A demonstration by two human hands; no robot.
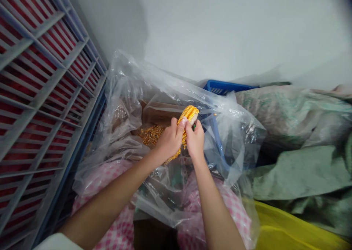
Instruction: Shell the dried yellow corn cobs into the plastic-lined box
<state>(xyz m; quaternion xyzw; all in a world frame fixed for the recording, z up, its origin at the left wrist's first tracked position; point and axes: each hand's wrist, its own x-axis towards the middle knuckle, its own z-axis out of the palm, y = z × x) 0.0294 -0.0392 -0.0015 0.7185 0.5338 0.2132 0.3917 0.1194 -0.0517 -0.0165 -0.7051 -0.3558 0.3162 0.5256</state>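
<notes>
The left hand (171, 138) and right hand (195, 137) hold the corn cob (189, 112); best to push hard, over the plastic bag (118, 152).

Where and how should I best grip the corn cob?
Probably the far end of the corn cob, from above: it sticks out past the left hand and right hand, which cover part of the rest. Its long, rounded shape suits a pinch across the width.
</notes>
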